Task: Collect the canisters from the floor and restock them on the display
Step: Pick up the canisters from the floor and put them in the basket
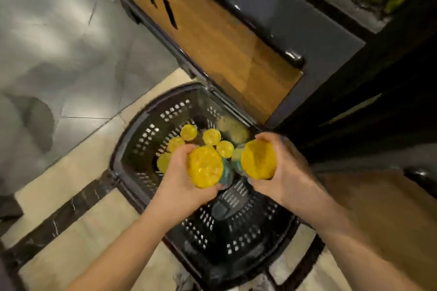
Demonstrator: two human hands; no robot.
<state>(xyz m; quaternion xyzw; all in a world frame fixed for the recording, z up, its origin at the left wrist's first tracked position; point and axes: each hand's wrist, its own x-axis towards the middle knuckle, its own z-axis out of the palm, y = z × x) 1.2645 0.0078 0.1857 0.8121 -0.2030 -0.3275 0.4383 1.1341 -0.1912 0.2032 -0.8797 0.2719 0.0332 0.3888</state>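
Beside a wood-panelled display base (212, 38) on tiled floor (71, 172), black shopping basket (146, 134), left hand (179, 179) above it, fingers curled round left canister (205, 167), right hand (288, 168) gripping right canister (259, 159), both long axes roughly upright, yellow lids facing camera, more canisters (211, 136) upright inside basket.

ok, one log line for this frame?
left hand: grips yellow-lidded canister | right hand: grips second canister | both above black basket | more canisters inside basket | stage: collecting
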